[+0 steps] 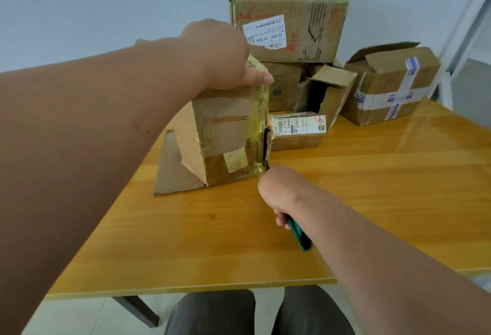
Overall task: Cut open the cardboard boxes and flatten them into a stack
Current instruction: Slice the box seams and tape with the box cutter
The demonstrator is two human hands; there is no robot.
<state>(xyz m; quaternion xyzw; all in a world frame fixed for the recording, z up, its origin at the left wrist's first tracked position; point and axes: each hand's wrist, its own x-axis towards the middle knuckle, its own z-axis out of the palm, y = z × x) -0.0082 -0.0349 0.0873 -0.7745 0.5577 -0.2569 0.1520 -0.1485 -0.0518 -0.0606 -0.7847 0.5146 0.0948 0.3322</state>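
Hands work a taped cardboard box (225, 133) standing on a yellow wooden table (372, 188): the left hand (220, 53) grips its top edge. The right hand (279, 191) clasps a green-handled cutter (299, 233) (blade hidden) at the box's lower corner, other boxes (287, 21) behind.

The left hand (220, 54) reached forward, arm extended, fingers curled over something with the thumb out. The right hand (280, 192), lower and nearer, gripped a handle, forearm angled inward.
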